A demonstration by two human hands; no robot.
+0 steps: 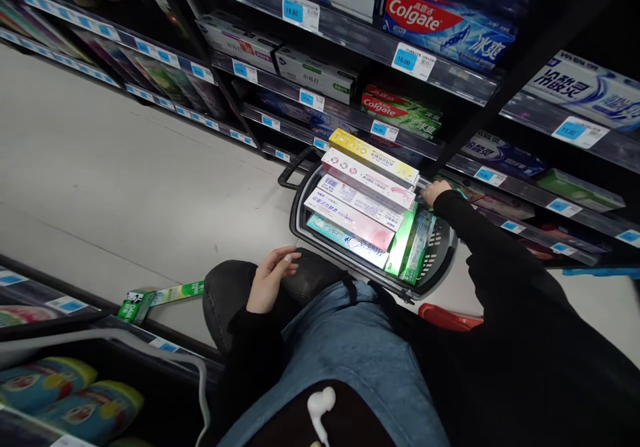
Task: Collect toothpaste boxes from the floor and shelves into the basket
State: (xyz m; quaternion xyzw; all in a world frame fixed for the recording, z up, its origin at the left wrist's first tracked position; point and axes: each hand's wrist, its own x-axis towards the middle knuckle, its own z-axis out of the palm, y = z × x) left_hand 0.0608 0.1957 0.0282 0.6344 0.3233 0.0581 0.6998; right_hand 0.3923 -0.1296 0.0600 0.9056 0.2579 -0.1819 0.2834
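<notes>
My left hand (pixel 269 277) rests palm down on the black seat (pixel 225 293) beside my knee, fingers loosely stretched, holding nothing. My right hand (pixel 434 191) reaches to the far rim of a dark shopping basket (pixel 440 250) on the floor, fingers curled at the end of the stacked toothpaste boxes; whether it grips one is unclear. The basket holds several long toothpaste boxes: a yellow box (pixel 373 157), a pink-and-white box (pixel 367 180) and a teal box (pixel 345 239) lie across it, and green boxes (pixel 407 247) stand at its right side.
Shelves of boxed toothpaste with blue price tags run along the far side, among them a red Colgate box (pixel 445 23). A green toothpaste box (pixel 160 297) lies on the grey floor at the left. A lower shelf (pixel 45 300) sits near left. A white earphone (pixel 320 403) lies on my lap.
</notes>
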